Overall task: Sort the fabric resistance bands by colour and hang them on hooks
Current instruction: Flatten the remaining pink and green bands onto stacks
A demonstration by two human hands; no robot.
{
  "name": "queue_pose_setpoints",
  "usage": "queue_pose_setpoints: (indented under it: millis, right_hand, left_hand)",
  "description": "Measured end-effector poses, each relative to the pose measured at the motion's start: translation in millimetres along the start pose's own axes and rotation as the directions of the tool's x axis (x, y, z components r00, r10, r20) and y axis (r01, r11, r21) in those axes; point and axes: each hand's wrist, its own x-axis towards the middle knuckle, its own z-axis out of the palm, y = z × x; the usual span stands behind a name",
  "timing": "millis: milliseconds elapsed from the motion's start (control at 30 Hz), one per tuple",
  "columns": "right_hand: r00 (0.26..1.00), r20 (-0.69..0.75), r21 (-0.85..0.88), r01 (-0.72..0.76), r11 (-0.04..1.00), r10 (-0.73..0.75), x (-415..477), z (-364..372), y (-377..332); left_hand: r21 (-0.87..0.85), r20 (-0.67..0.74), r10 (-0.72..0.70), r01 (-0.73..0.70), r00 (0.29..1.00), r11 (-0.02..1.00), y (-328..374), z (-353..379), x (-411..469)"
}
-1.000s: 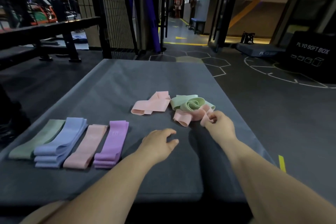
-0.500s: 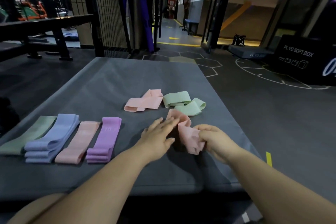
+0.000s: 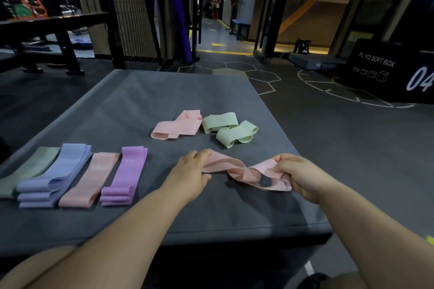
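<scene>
Well left of the fingers, four flattened lots lie side by side on the grey mat: a green band, a blue stack, a flat pink band and a purple stack. Their long axes all run away from the person, probably so each colour reads at a glance.

The left hand curls its fingers over one end of a twisted pink band. The right hand pinches the other end between thumb and curled fingers. The band spans the gap between the two hands just above the mat. Its long axis runs left to right, with a twist near the middle and the loop gaping at the right fingers. Holding both ends apart looks meant to untwist and flatten it for the pink lot.

Beyond the fingers lie a loose pink band and, to its right, crumpled green bands, both unsorted. No hooks show.
</scene>
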Motion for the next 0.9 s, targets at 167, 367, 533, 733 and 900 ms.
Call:
queue_pose_setpoints:
  millis: [167,367,533,733,900]
  right_hand:
    - [1.0,-0.024,0.005,0.01,1.0,-0.01,-2,-7,-4]
    - [0.998,-0.056,0.015,0.026,1.0,-0.026,-1,-14,-2]
    - [0.991,-0.126,-0.102,0.024,0.994,-0.036,1,-18,0]
    - [0.985,-0.158,-0.292,0.013,0.956,-0.061,3,-13,4]
    - [0.971,-0.147,-0.654,0.048,0.755,-0.189,2,-9,4]
  left_hand:
    - [0.105,-0.015,0.023,-0.021,1.0,0.994,-5,4,4]
    - [0.034,-0.148,-0.025,0.03,0.989,0.999,-1,-5,4]
    - [-0.138,-0.207,-0.106,0.078,0.973,0.987,-3,-24,2]
    - [-0.145,-0.049,-0.297,0.287,0.954,0.947,-10,-44,-2]
    - [-0.04,-0.001,-0.289,0.289,0.957,0.956,-15,-36,-10]
